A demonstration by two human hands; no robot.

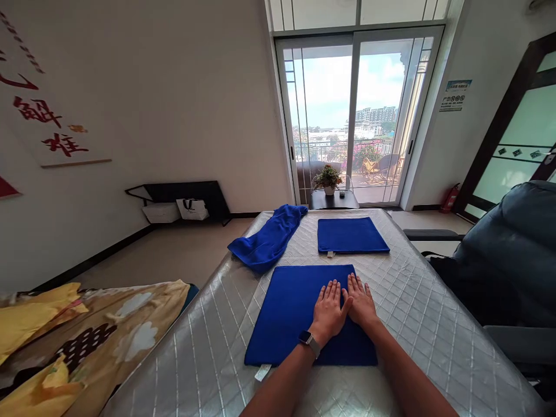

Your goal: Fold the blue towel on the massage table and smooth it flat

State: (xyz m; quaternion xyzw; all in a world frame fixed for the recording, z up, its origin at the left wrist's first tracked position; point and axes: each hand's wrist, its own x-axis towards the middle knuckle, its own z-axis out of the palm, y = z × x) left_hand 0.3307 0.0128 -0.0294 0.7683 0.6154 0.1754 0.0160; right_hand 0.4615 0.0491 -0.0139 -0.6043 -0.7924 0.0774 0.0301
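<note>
Flat on the bed in front of me lies a blue towel (pixel 286 318), folded once or more, with a white tag at its near left corner. My left hand (pixel 330 307) rests palm down on it, fingers stretched out, a watch on the wrist. Beside it my right hand (pixel 359 298) lies flat along the towel's right edge, and the two hands touch at the thumbs. Farther off sits a smaller folded blue towel (pixel 353 235), also tagged. A crumpled blue towel (pixel 273 237) is spread loosely at the far left of the bed.
The bed has a silvery quilted cover (pixel 208 347). A patterned blanket (pixel 130 324) lies lower at the left. At the right stands a dark padded chair (pixel 512 255). Beyond the bed are a flower pot (pixel 329 179) on a small table and a sliding glass door (pixel 321 98).
</note>
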